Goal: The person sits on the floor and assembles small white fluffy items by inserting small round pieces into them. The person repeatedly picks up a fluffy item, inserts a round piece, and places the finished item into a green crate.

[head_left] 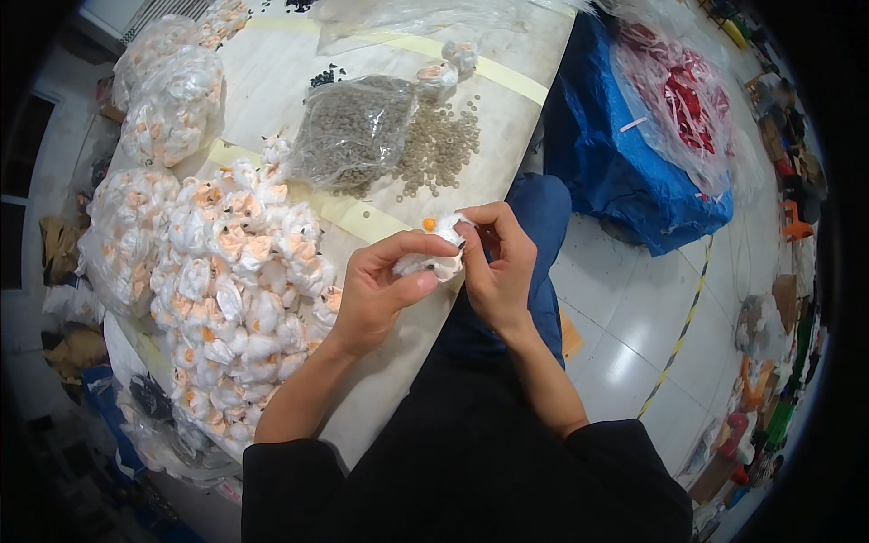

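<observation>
Whitish tbl (pixel 507 127); white-peach pile (pixel 240 281) L; ring bag (pixel 353 122), loose rings (pixel 441 145) alongside

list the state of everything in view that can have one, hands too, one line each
left hand: fingers bent, gripping
right hand: fingers bent, pinching
white fluffy piece: held between both hands
fluffy pile: loose, heaped
clear bags at left: filled, bulging
bag of rings: filled, lying down; opening unclear
loose rings: spilled out beside it
black bits: loose, clustered
blue sack: bulging

White piece (pixel 444 267) partly behind fingers (pixel 407 242)
</observation>
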`<state>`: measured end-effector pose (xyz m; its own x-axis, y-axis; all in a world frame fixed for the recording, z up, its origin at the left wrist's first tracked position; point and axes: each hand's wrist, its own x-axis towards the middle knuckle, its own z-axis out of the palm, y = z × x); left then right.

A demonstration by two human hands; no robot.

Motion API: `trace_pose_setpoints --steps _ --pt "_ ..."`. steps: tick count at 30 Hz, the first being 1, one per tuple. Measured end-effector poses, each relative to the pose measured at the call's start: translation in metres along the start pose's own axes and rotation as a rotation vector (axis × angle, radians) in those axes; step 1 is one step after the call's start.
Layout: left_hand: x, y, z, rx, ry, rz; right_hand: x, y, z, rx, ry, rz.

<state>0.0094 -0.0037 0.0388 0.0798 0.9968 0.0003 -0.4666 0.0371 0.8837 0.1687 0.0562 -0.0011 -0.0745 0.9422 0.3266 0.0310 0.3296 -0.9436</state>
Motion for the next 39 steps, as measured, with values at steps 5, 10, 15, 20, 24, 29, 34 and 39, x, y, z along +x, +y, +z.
trace_pose_setpoints --steps 5,10,15,20,24,29,34,39 --pt "0.002 0.003 0.001 0.255 0.004 0.01 0.001 -0.001 0.0 0.017 -0.025 0.083" --pt "0.007 0.011 0.007 0.665 0.142 0.102 0.002 -0.014 -0.009 -0.016 0.067 0.126" --pt "0.009 0.013 0.007 0.89 0.197 0.198 0.005 -0.017 -0.014 -0.122 -0.211 -0.172" --pt "0.007 0.01 0.002 0.922 0.135 0.255 0.005 -0.013 -0.009 -0.185 -0.245 -0.242" --pt "0.006 0.001 -0.001 0.726 0.203 0.199 0.006 -0.016 -0.004 -0.119 -0.263 -0.227" --pt "0.008 0.005 -0.001 0.536 0.221 0.178 -0.009 -0.011 0.005 0.059 -0.234 0.013" --pt "0.006 -0.004 -0.003 0.546 0.302 0.136 -0.006 -0.009 -0.003 0.055 -0.222 -0.041" --pt "0.0 -0.009 -0.022 0.442 0.302 0.094 -0.009 -0.002 0.003 0.161 -0.251 -0.11"
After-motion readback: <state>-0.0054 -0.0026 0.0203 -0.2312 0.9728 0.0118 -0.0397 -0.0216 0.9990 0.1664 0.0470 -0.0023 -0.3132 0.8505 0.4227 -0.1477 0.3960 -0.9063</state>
